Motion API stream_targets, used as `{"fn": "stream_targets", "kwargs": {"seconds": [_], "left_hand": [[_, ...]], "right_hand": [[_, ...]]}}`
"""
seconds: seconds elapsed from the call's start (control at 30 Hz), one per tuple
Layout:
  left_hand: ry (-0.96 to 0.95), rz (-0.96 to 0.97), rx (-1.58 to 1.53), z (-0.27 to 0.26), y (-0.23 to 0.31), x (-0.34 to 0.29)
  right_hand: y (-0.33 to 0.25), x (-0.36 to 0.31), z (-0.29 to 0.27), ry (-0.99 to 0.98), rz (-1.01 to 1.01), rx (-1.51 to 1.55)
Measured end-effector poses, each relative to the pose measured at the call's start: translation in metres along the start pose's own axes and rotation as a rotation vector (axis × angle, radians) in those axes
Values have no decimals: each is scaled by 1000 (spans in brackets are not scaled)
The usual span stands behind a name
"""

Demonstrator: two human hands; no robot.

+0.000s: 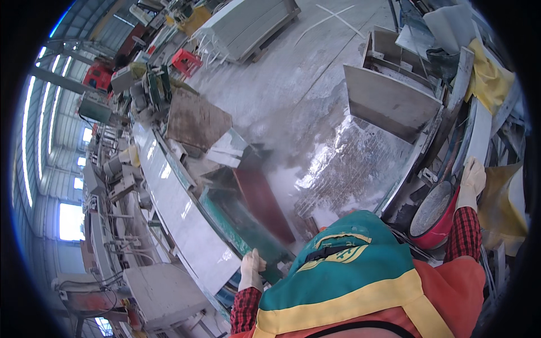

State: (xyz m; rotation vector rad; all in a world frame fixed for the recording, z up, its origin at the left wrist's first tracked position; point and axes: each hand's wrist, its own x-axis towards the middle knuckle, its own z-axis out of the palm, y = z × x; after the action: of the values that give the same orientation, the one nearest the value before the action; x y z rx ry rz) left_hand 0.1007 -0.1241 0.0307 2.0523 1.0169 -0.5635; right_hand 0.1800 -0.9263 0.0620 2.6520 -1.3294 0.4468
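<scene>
A pale glove covers my left hand (252,265). Its fingers are curled beside the lower end of a green metal edge (222,228), next to a long glossy pale slab (186,203). What they hold, if anything, is hidden. On the far right, my gloved right hand (473,173) has its fingers closed by the lower end of a long pale panel (479,132). I cannot make out what lies between them. Below that hand sits a red round tub (437,236) with a grey, dusty top. Both arms are spread wide apart.
Between my hands lies a wet, shiny floor (344,160). A dark red board (262,203) leans beside the green edge. Upright grey slabs (389,104) stand ahead on the right, near yellow sheeting (490,76). A red stool (186,62) and wrapped slab stack (245,28) are farther off.
</scene>
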Motion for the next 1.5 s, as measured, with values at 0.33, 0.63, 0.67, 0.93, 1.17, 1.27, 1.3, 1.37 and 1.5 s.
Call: {"fn": "stream_targets", "kwargs": {"seconds": [0.33,0.63,0.67,0.93,1.17,1.27,1.3,1.37,1.5], "left_hand": [[92,35,1,10,-18,6],[54,23,-5,11,-12,7],[47,21,-8,11,-13,8],[38,20,-40,10,-14,5],[55,27,-29,10,-5,-2],[45,38,-28,9,-2,-6],[44,40,-31,9,-4,-5],[39,36,-38,9,-7,-2],[29,33,-37,8,-12,3]], "right_hand": [[-5,-2,10,-45,87,-132],[1,-11,5,-42,53,-76],[1,-12,4,-43,53,-76],[0,-21,7,-46,63,-82],[-2,-28,0,-36,45,-90],[4,-30,9,9,22,-75],[7,-31,12,29,13,-69],[3,-33,9,30,11,-54],[4,-38,8,38,6,-67]]}}
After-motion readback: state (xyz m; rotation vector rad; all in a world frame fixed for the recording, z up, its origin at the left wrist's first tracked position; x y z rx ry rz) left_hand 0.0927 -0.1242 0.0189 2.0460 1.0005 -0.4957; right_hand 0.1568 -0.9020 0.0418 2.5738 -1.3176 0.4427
